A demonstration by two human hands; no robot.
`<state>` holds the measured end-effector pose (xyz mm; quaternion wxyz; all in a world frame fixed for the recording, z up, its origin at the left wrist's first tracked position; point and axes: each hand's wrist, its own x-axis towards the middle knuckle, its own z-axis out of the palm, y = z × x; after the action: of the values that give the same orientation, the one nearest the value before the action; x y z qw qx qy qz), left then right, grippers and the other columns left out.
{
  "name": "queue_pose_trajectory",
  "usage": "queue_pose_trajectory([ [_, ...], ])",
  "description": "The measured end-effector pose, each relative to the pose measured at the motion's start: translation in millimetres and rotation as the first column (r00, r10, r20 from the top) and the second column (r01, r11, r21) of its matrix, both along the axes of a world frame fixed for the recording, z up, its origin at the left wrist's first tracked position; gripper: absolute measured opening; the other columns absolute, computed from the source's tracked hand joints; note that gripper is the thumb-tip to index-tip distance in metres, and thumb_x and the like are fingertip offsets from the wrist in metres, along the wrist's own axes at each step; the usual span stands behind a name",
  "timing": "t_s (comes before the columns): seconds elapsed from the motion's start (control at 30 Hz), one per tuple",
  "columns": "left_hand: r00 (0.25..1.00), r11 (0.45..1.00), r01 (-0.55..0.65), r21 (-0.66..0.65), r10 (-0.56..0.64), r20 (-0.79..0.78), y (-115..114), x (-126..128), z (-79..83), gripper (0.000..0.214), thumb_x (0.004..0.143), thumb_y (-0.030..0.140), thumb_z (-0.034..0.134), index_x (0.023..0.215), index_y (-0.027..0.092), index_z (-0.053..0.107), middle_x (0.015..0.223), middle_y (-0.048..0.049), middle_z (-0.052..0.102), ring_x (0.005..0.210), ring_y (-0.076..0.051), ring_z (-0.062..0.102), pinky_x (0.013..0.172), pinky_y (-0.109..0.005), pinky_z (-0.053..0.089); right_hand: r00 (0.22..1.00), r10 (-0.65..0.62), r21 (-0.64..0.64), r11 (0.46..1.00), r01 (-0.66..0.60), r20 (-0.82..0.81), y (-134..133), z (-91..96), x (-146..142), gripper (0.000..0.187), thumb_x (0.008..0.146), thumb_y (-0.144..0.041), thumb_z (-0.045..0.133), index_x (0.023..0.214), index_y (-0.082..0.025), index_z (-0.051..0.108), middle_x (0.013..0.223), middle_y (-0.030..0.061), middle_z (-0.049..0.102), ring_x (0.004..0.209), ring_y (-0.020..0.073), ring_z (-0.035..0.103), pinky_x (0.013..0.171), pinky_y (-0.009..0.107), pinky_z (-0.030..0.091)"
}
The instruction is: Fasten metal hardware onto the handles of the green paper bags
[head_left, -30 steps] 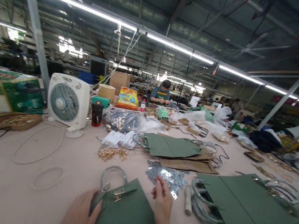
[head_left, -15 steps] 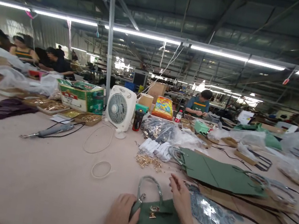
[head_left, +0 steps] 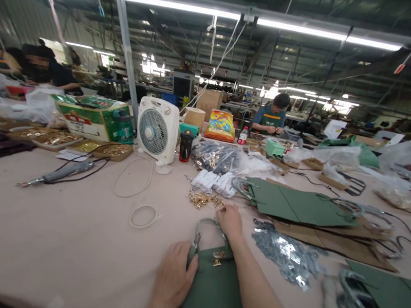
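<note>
The left grip (head_left: pixel 172 279) is closing around the side of a green leather bag (head_left: pixel 214 301), which is lying flat on the pale pink worktop (head_left: pixel 59 240) directly under the hands, and the right grip (head_left: pixel 230 219) is resting narrow, its fingers bunched just beyond the bag's curved metal handle (head_left: pixel 210 225); whether those fingers are pinching anything small, I cannot tell. A gold clasp (head_left: pixel 218 258) is sitting on the bag between the two grips. Just ahead of the right grip, a scatter of brass fittings (head_left: pixel 203 200) is lying on the worktop, and a heap of silver metal tags (head_left: pixel 285 252) is spreading to its right. Farther right of the grip, green panels (head_left: pixel 295 203) are lying on brown cardboard (head_left: pixel 331 245). Left of the left grip, white cord loops (head_left: pixel 134 176) are lying loose, and ahead, a white box fan (head_left: pixel 156 130) is standing. Beyond the worktop, a co-worker (head_left: pixel 272 113) is sitting and working, other workers (head_left: pixel 36 64) are sitting far to the left, and long strip lights (head_left: pixel 307 29) are shining under the factory roof.
</note>
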<state>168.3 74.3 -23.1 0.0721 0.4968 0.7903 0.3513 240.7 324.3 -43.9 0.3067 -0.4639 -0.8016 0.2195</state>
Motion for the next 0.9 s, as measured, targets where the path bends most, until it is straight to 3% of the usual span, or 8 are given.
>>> queue_pose_trajectory([
  [0.1,0.998,0.997,-0.021,0.074,0.017,0.058,2,-2,-7.9,0.031,0.098,0.032,0.049,0.126,0.021,0.058,0.123,-0.011,0.066,0.116,-0.029,0.062,0.105,-0.048,0.048,0.999,-0.044,-0.077,0.996,0.042,-0.016,3,3.9,6,0.016,0.077,-0.015,0.068,0.091,-0.011,0.075,0.113,0.0208,0.07,0.1,0.026,0.068,0.097,0.034,0.048],
  [0.23,0.99,0.988,-0.045,0.149,0.024,0.141,3,-5,-16.0,0.049,0.096,0.03,0.055,0.143,0.022,0.043,0.133,-0.0124,0.061,0.118,-0.028,0.064,0.104,-0.05,0.052,0.991,-0.046,-0.156,0.987,0.027,-0.123,4,16.6,36,0.012,0.071,-0.013,0.071,0.081,-0.014,0.077,0.096,0.0144,0.076,0.095,0.026,0.07,0.097,0.034,0.05],
  [0.37,0.998,0.961,0.057,0.269,-0.058,-0.004,2,-8,-15.6,0.05,0.099,0.021,0.05,0.147,0.027,0.044,0.147,-0.0105,0.051,0.136,-0.027,0.052,0.116,-0.052,0.045,0.958,-0.059,-0.207,0.978,0.0,-0.281,-19,26.9,80,0.032,0.091,-0.032,0.058,0.111,-0.015,0.077,0.1,0.0102,0.079,0.091,0.0227,0.074,0.092,0.037,0.057],
  [0.47,0.987,0.942,0.134,0.308,-0.098,-0.129,0,-6,-12.2,0.041,0.099,0.014,0.047,0.136,0.026,0.056,0.141,-0.0083,0.057,0.135,-0.025,0.051,0.118,-0.049,0.044,0.803,-0.141,-0.321,0.945,-0.066,-0.579,-56,26.1,113,0.048,0.094,-0.049,0.058,0.127,-0.015,0.07,0.112,0.0106,0.077,0.094,0.0215,0.075,0.089,0.037,0.061],
  [0.57,0.97,0.937,0.184,0.297,-0.124,-0.209,-1,0,-5.3,0.036,0.098,0.014,0.049,0.13,0.024,0.062,0.135,-0.0083,0.062,0.135,-0.026,0.05,0.118,-0.047,0.043,0.63,-0.242,-0.461,0.863,-0.208,-0.738,-97,17.5,140,0.053,0.077,-0.05,0.081,0.121,-0.019,0.075,0.113,0.0093,0.078,0.097,0.0228,0.074,0.087,0.034,0.061],
  [0.67,0.938,0.943,0.264,0.204,-0.201,-0.284,5,10,6.1,0.038,0.096,0.025,0.058,0.134,0.022,0.061,0.137,-0.01,0.063,0.141,-0.031,0.044,0.121,-0.051,0.038,0.741,-0.219,-0.508,0.841,-0.187,-0.634,-125,5.7,154,0.05,0.075,-0.052,0.083,0.113,-0.019,0.077,0.104,0.0083,0.079,0.093,0.0234,0.073,0.081,0.032,0.06],
  [0.77,0.904,0.942,0.335,0.034,-0.31,-0.295,22,19,21.0,0.041,0.092,0.029,0.064,0.132,0.019,0.062,0.128,-0.0135,0.069,0.141,-0.036,0.044,0.121,-0.056,0.034,0.83,-0.163,-0.448,0.887,-0.114,-0.534,-136,-1.2,156,0.044,0.082,-0.055,0.076,0.106,-0.018,0.076,0.093,0.0068,0.078,0.087,0.023,0.072,0.082,0.033,0.057],
  [0.9,0.881,0.882,0.454,-0.128,-0.466,-0.081,53,26,40.6,0.029,0.088,0.019,0.062,0.117,0.02,0.069,0.115,-0.0138,0.074,0.126,-0.035,0.059,0.111,-0.051,0.044,0.888,-0.025,-0.311,0.941,-0.135,-0.459,-142,3.2,150,0.037,0.091,-0.054,0.065,0.102,-0.019,0.073,0.09,0.0066,0.076,0.086,0.024,0.071,0.082,0.034,0.055],
])
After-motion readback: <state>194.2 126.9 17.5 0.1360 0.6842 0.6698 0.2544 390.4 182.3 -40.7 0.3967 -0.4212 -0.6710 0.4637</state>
